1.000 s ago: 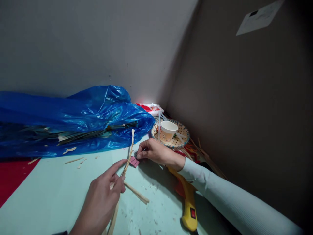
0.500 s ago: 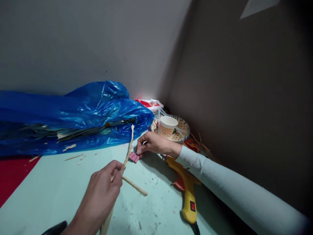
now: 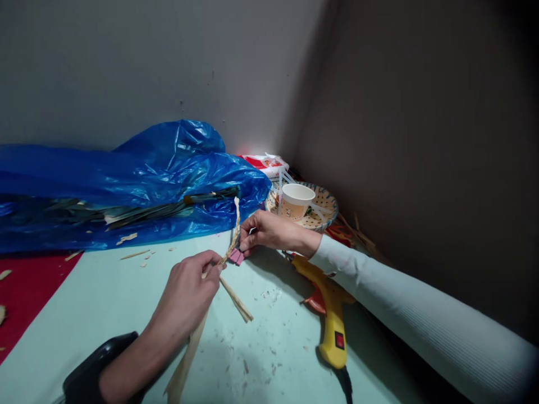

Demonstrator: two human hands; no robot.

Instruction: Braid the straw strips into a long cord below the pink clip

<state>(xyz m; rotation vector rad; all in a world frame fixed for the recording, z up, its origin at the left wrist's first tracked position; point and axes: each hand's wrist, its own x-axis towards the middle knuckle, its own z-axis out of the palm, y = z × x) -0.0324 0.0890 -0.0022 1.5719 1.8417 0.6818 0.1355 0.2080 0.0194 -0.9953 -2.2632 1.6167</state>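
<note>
My left hand [image 3: 191,289] is closed, pinching a braid of pale dried plant strips [image 3: 234,234]. The braided end points up and away past the fingertips. Loose strips [image 3: 236,300] stick out to the right below the hand, and a broad flat strip [image 3: 187,359] hangs toward me. Close by the braid, my right hand [image 3: 269,231] holds a pink binder clip [image 3: 237,256] between thumb and fingers; its grip partly hides the clip. Whether the clip touches the braid I cannot tell. A yellow glue gun [image 3: 332,314] lies under my right forearm.
A blue plastic bag [image 3: 168,174] with dark strips in it lies along the wall. At the back right, a paper cup [image 3: 298,202] stands in a woven basket [image 3: 326,209], beside a red and white packet [image 3: 267,165]. Plant scraps [image 3: 127,238] dot the pale green tabletop [image 3: 135,292].
The view has shifted slightly, so the scene sits higher and a little to the right. My hands have come nearer each other, and the clip is now closer against the braid.
</note>
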